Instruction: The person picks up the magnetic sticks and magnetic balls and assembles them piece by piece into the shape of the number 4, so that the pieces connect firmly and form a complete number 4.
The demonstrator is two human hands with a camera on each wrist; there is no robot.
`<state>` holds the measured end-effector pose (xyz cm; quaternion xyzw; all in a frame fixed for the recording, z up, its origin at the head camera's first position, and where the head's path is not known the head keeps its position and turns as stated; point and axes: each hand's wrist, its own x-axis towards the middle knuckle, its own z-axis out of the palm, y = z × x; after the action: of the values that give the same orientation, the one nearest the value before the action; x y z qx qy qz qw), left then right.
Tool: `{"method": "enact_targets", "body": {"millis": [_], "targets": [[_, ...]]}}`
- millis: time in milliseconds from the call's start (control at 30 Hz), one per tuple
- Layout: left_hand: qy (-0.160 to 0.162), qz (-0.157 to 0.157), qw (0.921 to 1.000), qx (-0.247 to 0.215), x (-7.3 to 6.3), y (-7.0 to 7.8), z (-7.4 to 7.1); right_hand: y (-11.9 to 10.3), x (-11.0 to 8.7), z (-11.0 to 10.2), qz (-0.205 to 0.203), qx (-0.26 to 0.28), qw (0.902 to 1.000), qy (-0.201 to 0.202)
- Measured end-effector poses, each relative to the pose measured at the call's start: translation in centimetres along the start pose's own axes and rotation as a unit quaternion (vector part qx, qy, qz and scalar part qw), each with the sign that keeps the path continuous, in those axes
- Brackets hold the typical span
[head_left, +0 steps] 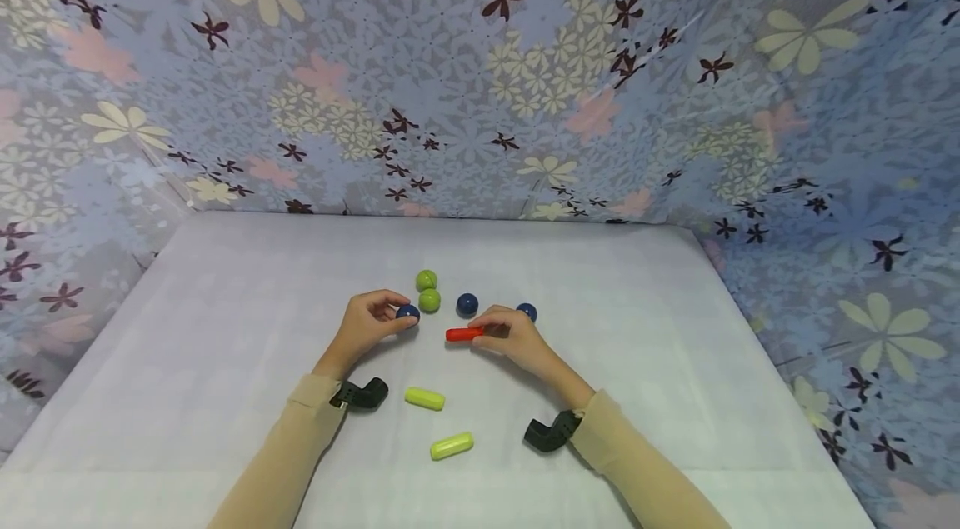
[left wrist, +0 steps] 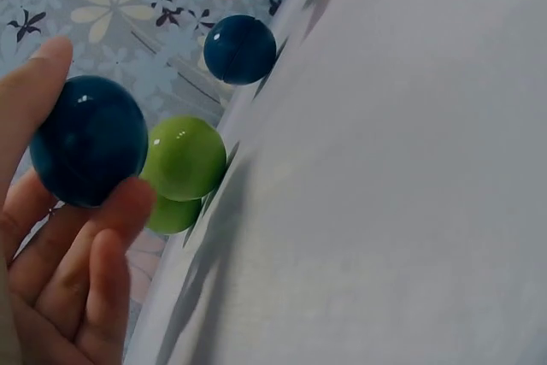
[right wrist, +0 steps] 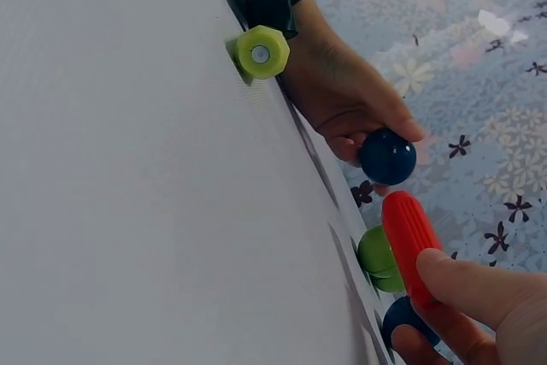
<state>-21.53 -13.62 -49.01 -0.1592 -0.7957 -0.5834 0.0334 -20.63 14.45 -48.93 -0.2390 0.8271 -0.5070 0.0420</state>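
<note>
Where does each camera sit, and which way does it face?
Head: on the head, facing forward and down at the white table; left hand, right hand and beige sleeves show.
Left wrist: worn there, facing the blue ball in the left hand; that hand shows, plus some of the right.
Right wrist: worn there, facing the red stick in the right hand; both hands show.
Both wrist views share this ball and stick.

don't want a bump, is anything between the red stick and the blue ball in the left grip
Nothing visible stands between the red stick and that blue ball. The green balls lie off that line, farther back.
</note>
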Motion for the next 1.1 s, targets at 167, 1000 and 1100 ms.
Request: {"method": "enact_targets", "body": {"millis": [167, 1000, 1100], "targets": [[-0.020, -0.019, 0.9996, -0.009, 0.0, 0.1, 0.1, -0.9, -0.1, -0.1, 0.007, 0.000, 0.9999, 0.009], [-0.136, -0.017, 0.9899, -0.036, -0.4, 0.5, 2.4, -4.4, -0.8, -0.5, 0.017, -0.008, 0.9997, 0.017], [-0.136, -0.009, 0.9899, -0.037, -0.4, 0.5, 2.6, -4.2, -0.7, -0.6, 0.009, -0.009, 0.9998, 0.013]]}}
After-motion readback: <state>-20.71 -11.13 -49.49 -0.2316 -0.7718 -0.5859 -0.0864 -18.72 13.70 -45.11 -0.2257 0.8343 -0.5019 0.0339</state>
